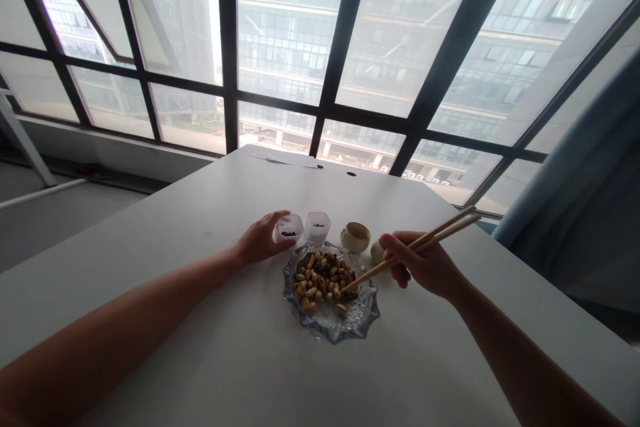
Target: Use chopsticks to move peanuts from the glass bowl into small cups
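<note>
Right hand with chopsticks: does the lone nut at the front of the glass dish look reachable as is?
Likely yes: the right hand holds the chopsticks with tips close to the lone nut, and nothing visibly covers it.

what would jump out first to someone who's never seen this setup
Probably the scalloped glass bowl of nuts in the middle of the white table, with wooden chopsticks slanting into it from the right hand. Next, the left hand around a small translucent cup just beyond the bowl's left side. Behind everything, the bright, dark-framed windows fill the upper view.
</note>
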Tool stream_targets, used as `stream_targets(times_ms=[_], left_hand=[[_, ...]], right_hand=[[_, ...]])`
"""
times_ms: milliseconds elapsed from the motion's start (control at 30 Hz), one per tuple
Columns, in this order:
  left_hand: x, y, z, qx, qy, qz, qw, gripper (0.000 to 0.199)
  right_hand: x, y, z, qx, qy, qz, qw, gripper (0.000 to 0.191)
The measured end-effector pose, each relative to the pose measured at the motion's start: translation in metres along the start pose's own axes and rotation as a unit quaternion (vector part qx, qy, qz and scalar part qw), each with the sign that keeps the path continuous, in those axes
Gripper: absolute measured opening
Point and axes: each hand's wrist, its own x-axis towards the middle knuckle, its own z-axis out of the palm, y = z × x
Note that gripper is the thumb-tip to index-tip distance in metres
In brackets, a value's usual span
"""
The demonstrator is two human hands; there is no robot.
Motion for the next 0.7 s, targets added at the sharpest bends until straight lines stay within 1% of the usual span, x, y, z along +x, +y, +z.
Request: stream_targets(times_ms=[67, 100, 133, 167, 300, 367, 400, 433, 533, 567, 600, 633, 700], left_hand=[[0.000, 0.000, 0.000, 0.002, -0.002, -0.002, 1.000, 0.066], [0.000, 0.000, 0.000, 0.003, -0.004, -0.004, 1.000, 0.066], [0.000, 0.001, 0.000, 0.005, -0.004, -0.006, 1.000, 0.066], [0.000, 0.001, 0.000, 0.006, -0.004, -0.008, 1.000, 0.066], [0.000, 0.001, -0.001, 0.003, -0.003, -0.009, 1.000, 0.065], [0.000, 0.001, -0.001, 0.001, -0.003, -0.009, 1.000, 0.066], [0.000, 0.001, 0.000, 0.001, -0.003, -0.009, 1.000, 0.066], [0.000, 0.001, 0.000, 0.001, -0.003, -0.009, 1.000, 0.066], [0.001, 0.001, 0.000, 0.002, -0.002, -0.007, 1.000, 0.066], [0.001, 0.001, 0.000, 0.002, -0.001, -0.006, 1.000, 0.066], [0.001, 0.001, 0.000, 0.002, 0.000, -0.005, 1.000, 0.066], [0.001, 0.001, 0.000, 0.001, 0.000, -0.004, 1.000, 0.066], [0.001, 0.000, 0.000, 0.002, 0.000, -0.004, 1.000, 0.066]], right_hand=[[-0.003, -0.004, -0.001, -0.007, -0.076, 0.020, 0.997, 0.059], [-0.003, -0.005, -0.001, -0.013, -0.099, 0.025, 0.995, 0.058], [-0.003, -0.004, 0.000, -0.020, -0.100, 0.024, 0.995, 0.058], [-0.002, -0.003, 0.001, -0.024, -0.085, 0.020, 0.996, 0.059], [0.004, 0.002, 0.001, -0.015, 0.026, -0.005, 1.000, 0.061], [0.005, 0.002, 0.000, 0.004, 0.050, -0.009, 0.999, 0.062], [0.004, 0.002, 0.001, 0.016, 0.042, -0.007, 0.999, 0.062], [0.002, 0.001, 0.004, 0.027, 0.021, -0.001, 0.999, 0.062], [-0.004, -0.002, 0.020, 0.052, -0.085, 0.017, 0.995, 0.059], [-0.006, -0.002, 0.027, 0.057, -0.110, 0.020, 0.992, 0.057], [-0.007, -0.001, 0.034, 0.061, -0.116, 0.019, 0.991, 0.055], [-0.007, 0.001, 0.040, 0.064, -0.108, 0.012, 0.992, 0.053], [-0.006, 0.005, 0.045, 0.061, -0.070, -0.012, 0.996, 0.050]])
